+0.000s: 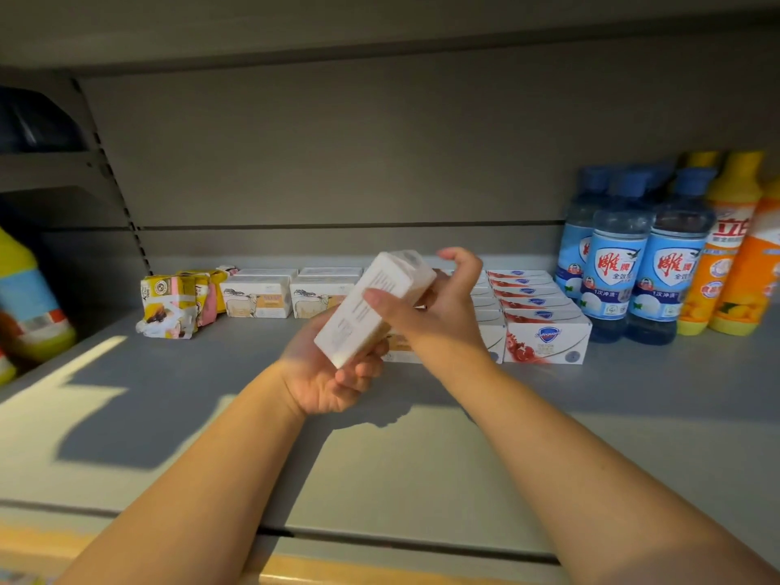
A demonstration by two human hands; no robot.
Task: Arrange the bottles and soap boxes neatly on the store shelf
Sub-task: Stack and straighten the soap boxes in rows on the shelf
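While left hand (331, 375) holds soap box (354, 323), print blurs.

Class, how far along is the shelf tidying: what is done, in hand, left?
Done: blue bottles and Safeguard soap boxes stand in neat rows. In hand: left hand and right hand hold a white soap box. Left: placing it; yellow wrapped soaps look jumbled.

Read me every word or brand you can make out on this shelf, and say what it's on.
"雕牌": label of the blue bottles.
"1次冲洗": lower on that label.
"立白": orange bottle, partly hidden.
"Safeguard": front red-and-white soap box, blurry.
Too blurred to read: print on the white box being held, the sheep boxes, the yellow packs.
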